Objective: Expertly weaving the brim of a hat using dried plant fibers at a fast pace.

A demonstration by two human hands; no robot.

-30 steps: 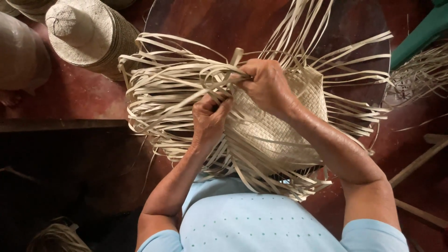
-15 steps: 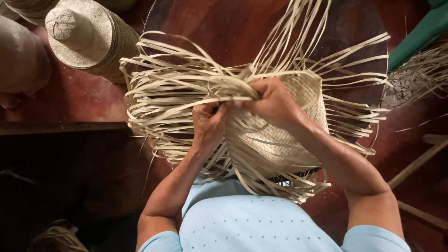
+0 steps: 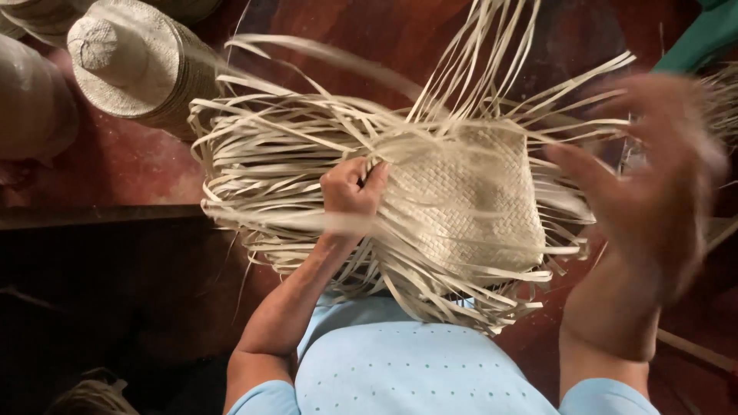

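A half-woven straw piece rests in my lap, a tight pale plaited square with long loose strips fanning out on every side. My left hand is closed on a bunch of the loose strips at the left edge of the plaited square. My right hand is lifted off the weave at the right, blurred, fingers spread and nothing in it. My light blue shirt fills the bottom of the view.
Finished woven straw hats are stacked on the red floor at the upper left, with another pale one at the far left edge. A green object is at the upper right. A dark ledge runs along the left.
My right hand has let go of the strips at the top of the weave and swung out to the right and toward the camera. My left hand keeps its grip.
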